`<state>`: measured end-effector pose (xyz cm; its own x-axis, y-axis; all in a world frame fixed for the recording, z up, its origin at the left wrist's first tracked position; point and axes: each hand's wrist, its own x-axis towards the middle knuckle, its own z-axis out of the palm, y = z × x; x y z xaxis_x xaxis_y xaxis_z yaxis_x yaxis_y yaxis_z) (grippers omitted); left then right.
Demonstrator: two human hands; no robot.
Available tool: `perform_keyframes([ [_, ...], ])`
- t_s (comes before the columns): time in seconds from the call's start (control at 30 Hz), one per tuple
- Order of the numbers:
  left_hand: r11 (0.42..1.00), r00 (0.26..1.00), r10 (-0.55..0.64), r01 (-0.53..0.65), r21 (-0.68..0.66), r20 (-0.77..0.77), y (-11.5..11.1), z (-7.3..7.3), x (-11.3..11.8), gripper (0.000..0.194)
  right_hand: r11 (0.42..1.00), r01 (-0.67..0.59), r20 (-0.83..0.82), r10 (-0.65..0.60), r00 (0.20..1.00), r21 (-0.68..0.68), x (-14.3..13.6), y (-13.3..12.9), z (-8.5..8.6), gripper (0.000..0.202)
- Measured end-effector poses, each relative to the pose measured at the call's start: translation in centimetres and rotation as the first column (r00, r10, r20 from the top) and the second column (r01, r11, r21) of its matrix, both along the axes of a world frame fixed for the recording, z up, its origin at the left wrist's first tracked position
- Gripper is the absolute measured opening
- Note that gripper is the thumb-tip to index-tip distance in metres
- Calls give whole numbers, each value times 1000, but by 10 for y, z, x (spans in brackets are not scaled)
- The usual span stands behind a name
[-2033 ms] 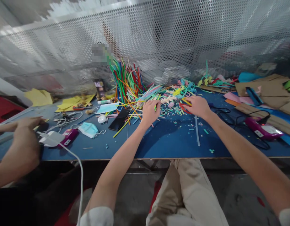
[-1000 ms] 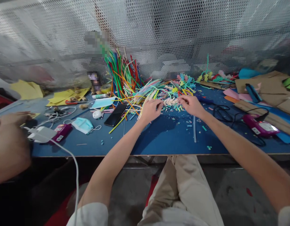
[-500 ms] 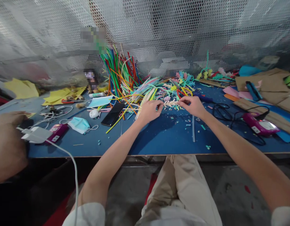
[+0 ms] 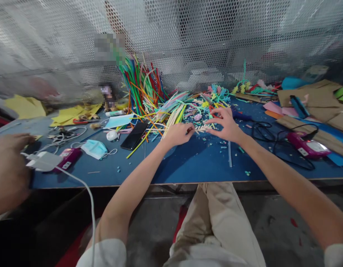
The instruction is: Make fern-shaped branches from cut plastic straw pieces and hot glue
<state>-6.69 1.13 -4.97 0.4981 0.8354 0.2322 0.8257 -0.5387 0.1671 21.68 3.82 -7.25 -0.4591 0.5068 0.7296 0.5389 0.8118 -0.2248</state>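
Observation:
Near the middle of the blue table, a cream braided strip [image 4: 202, 128] stretches between my two hands. My left hand [image 4: 180, 134] is closed in a pinch on its left end. My right hand [image 4: 224, 125] stands at the strip's right end with thumb and fingers spread apart. Behind the hands lie a pink flower-like piece [image 4: 198, 116] and a heap of pale strips [image 4: 175, 104]. Small cut bits are scattered around the strip.
Left of my left hand lie a black phone [image 4: 134, 135] and a blue face mask [image 4: 95, 148]. Colorful stems [image 4: 143, 83] stand behind. A purple device [image 4: 308, 145] with black cable is at right. Another person's arm [image 4: 11, 167] rests at far left.
The fingers of my right hand have opened and lifted off the strip's right end. My left hand keeps its pinch in nearly the same spot.

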Motion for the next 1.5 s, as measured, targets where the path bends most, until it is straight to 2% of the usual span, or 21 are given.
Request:
perform_keyframes([
  [0.13,1000,1000,-12,12,-20,-18,-4,1,6,27,998,46,87,-49,995,35,-11,-4,-8,13],
  [0.3,1000,1000,-13,14,20,-28,-4,1,6,26,998,43,96,-47,994,46,-12,1,-13,21],
  [0.5,997,1000,-21,22,69,-14,-1,0,2,25,996,65,109,-71,992,60,-10,5,-13,20],
  [0.9,995,999,-43,41,90,23,-2,1,4,26,998,53,48,-52,998,-31,-14,4,-16,32],
  [1.03,1000,999,-12,13,18,-34,-2,3,3,28,995,94,10,-93,996,-30,-12,2,-8,41],
  [1.2,989,995,-34,20,-144,-98,1,3,-1,27,969,243,-198,-246,949,-39,10,17,-2,44],
  [1.33,993,1000,-23,23,-112,3,9,0,-5,44,947,311,-243,-321,916,-78,26,34,-7,45],
  [1.43,998,987,59,-58,-11,152,21,-3,-14,34,939,327,-230,-343,911,-105,29,40,-11,41],
  [1.5,987,972,150,-159,39,181,30,-7,-24,27,940,323,-231,-341,911,-111,29,43,-12,37],
])
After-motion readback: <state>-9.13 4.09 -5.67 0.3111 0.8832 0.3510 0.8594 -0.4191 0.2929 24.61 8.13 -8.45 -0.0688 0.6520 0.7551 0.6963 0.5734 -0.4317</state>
